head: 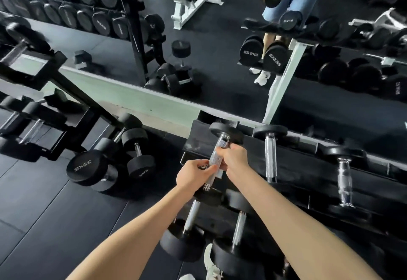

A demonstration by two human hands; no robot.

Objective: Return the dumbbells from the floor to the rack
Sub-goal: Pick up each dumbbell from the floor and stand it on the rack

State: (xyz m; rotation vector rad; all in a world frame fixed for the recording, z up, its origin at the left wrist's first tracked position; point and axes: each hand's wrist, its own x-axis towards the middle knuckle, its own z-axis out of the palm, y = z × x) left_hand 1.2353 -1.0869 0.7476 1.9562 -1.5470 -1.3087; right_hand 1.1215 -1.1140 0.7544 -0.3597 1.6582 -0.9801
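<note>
Black rubber floor point(44, 213) fills the left and bottom; a wall mirror point(220, 48) runs across the top. A tiered black rack point(304, 165) stands right of centre against the mirror, and a second rack point(33, 68) is at far left. Several dumbbells lie on the floor between the racks: a big one marked 35KG point(87, 165) and a smaller one point(141, 169) just beside it, with others behind, so the task is judged partway done. On the main rack's top tier sit two racked dumbbells point(270, 154) and point(344, 182); two more sit on the lower tier point(191, 216). The task dumbbell point(224, 132) is at the left end of the top tier, far head at the back edge by the mirror and near head low under the wrists. Cannot tell if it is fully seated or a touch above the cradle. Both hands are on its knurled steel handle: left hand point(193, 175) on the lower part, right hand point(235, 158) higher up. The fingers point(204, 166) are curled round the bar, not spread. Handling judgement: rigid, dense and heavy for its size, with rubber-coated heads that can roll if set down off the cradle. The knurling gives good grip, so the mid-handle is the place to hold it. Pinch risk: fingers caught between bar and rack lip on lowering. A white shoe point(211, 264) is directly below, so a drop would hit the foot.
</note>
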